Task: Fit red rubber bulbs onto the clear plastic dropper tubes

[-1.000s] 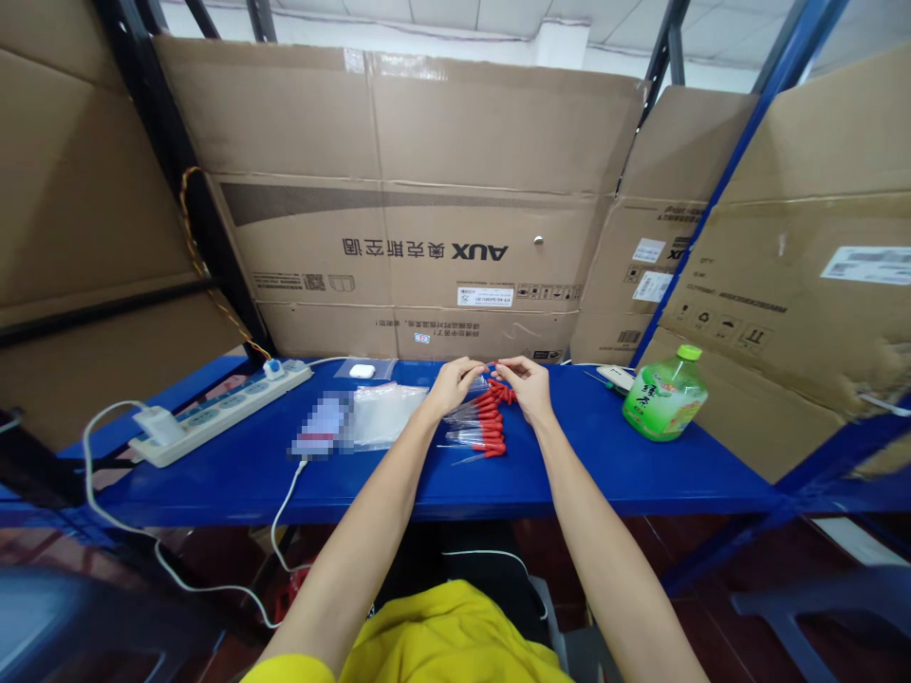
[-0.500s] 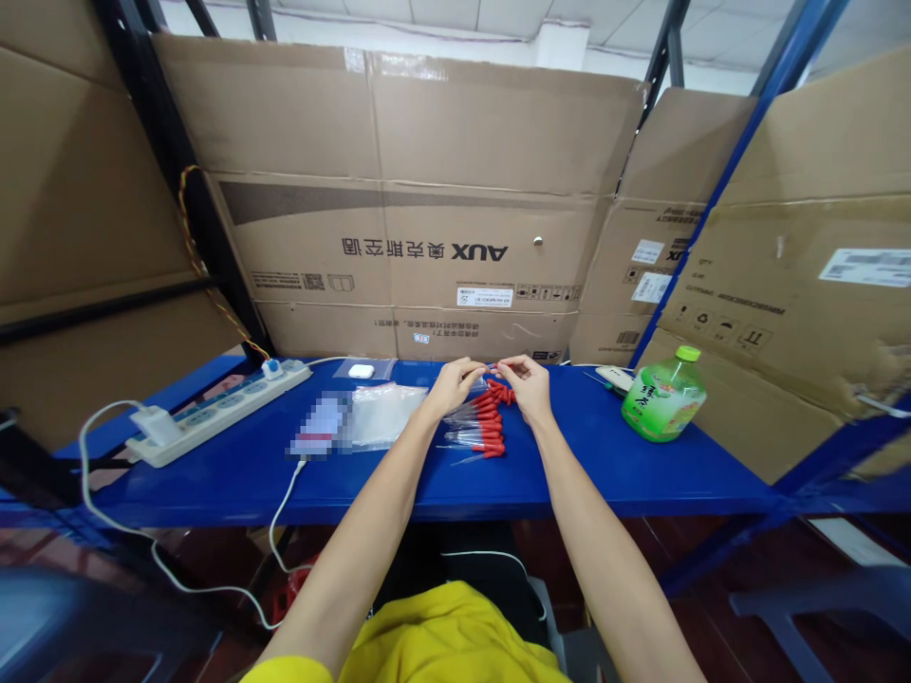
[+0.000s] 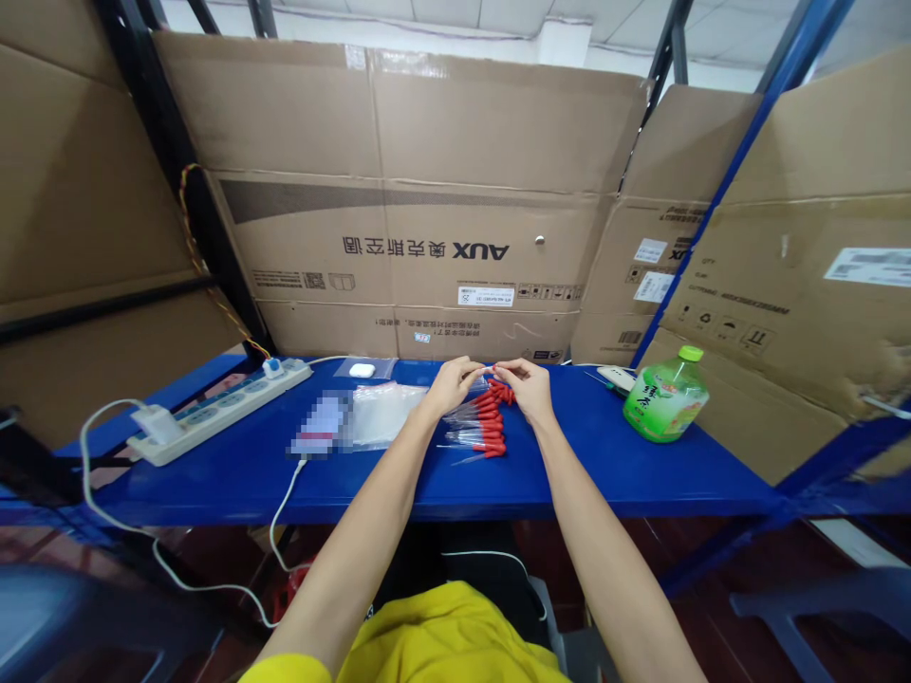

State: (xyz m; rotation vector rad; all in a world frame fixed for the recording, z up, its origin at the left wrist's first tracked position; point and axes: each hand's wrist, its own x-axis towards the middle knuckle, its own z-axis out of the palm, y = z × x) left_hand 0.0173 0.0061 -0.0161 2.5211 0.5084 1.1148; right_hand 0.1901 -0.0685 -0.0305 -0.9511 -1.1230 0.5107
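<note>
My left hand and my right hand meet fingertip to fingertip over the far part of the blue table. Right-hand fingers pinch a small red rubber bulb. The left fingers are closed at its left side, on what seems to be the clear tube of the same dropper, mostly hidden. Just below the hands lies a row of droppers with clear tubes pointing left and red bulbs to the right. More loose red bulbs are heaped at the row's far end, partly under my right hand.
Clear plastic bags lie left of my left hand, beside a blurred phone on a white cable. A power strip is farther left. On the right stands a green drink bottle. Cardboard walls the blue table.
Both hands stay almost in place, with small finger movements around the red bulb. The view has shifted very slightly.
</note>
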